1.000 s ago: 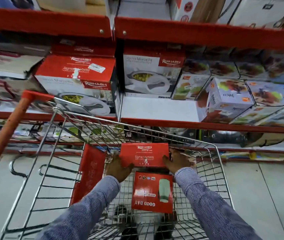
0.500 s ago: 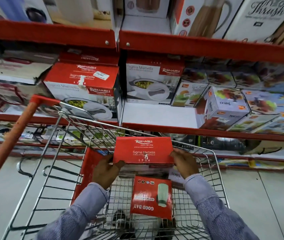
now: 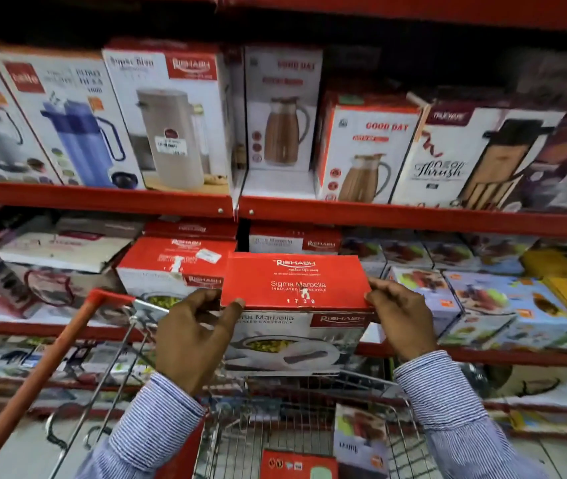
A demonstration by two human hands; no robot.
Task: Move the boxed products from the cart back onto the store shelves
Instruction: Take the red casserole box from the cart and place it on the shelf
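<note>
I hold a red-topped Rishabh Sigma Marbella casserole box (image 3: 295,283) up in front of the middle shelf (image 3: 413,216), above the wire cart (image 3: 295,423). My left hand (image 3: 192,340) grips its left side and my right hand (image 3: 401,318) grips its right side. A matching casserole box (image 3: 171,267) stands on the shelf just to its left, and another (image 3: 292,242) sits behind it. Lower in the cart lie a red Good Day box (image 3: 297,464) and a pale juicer box (image 3: 359,440).
The cart's orange handle (image 3: 33,385) runs diagonally at lower left. Flask and jug boxes (image 3: 171,115) fill the upper shelf. Colourful juicer boxes (image 3: 475,302) crowd the middle shelf to the right. Flat boxes (image 3: 64,250) are stacked at left.
Both hands lifted the casserole box out of the cart up to the height of the middle shelf. The view tilted upward, so the upper shelf now shows.
</note>
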